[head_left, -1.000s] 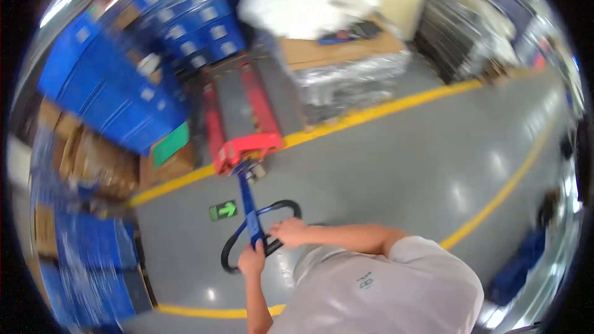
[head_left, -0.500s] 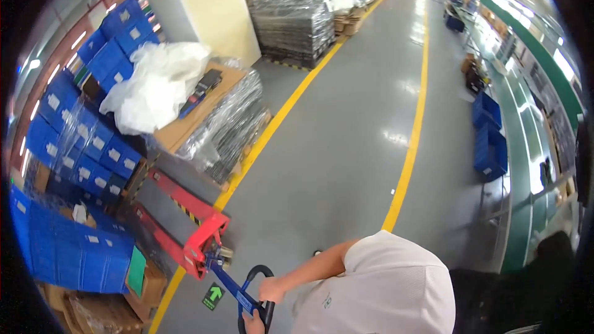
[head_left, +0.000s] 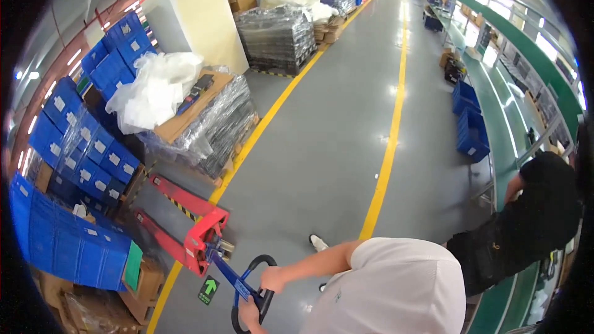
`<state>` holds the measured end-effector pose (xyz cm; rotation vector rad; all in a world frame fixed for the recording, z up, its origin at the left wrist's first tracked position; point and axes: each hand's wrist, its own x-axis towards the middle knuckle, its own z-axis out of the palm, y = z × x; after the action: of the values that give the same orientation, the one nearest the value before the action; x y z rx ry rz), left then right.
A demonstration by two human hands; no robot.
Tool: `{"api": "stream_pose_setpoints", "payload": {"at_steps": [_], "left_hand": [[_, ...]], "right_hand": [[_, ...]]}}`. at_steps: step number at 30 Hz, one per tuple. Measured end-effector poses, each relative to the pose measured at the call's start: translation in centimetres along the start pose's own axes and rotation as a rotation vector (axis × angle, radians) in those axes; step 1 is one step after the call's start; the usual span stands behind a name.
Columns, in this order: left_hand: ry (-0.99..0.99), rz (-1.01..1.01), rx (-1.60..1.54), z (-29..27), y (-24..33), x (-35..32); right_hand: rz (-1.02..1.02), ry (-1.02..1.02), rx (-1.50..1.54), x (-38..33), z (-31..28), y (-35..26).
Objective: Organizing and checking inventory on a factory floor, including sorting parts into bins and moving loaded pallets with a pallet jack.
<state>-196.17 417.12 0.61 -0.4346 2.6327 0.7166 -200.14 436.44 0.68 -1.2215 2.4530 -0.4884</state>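
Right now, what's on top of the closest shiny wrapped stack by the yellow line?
Brown cardboard lies on the wrapped stack, with crumpled white sheeting and a dark-and-blue thing on top. Whatever the sheeting covers is hidden.

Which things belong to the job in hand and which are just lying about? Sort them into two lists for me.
In the job:
- red and blue pallet jack
- its black handle, gripped by the left hand and right hand

Apparently just lying about:
- blue boxes at left
- white plastic on a wrapped stack
- blue bins at right
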Motion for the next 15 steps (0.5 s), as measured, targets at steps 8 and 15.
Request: {"api": "stream_pose_setpoints", "payload": {"at_steps": [8,15], "left_hand": [[0.065,0.028,-0.015,1.9,-1.5,-4.0],[0.090,0.109,0.014,3.7,-2.6,-5.0]], "right_hand": [[0.120,-0.088,-0.074,-2.1,2.0,-2.7],[0.129,-0.157,-0.093,-3.6,3.6,-3.3]]}}
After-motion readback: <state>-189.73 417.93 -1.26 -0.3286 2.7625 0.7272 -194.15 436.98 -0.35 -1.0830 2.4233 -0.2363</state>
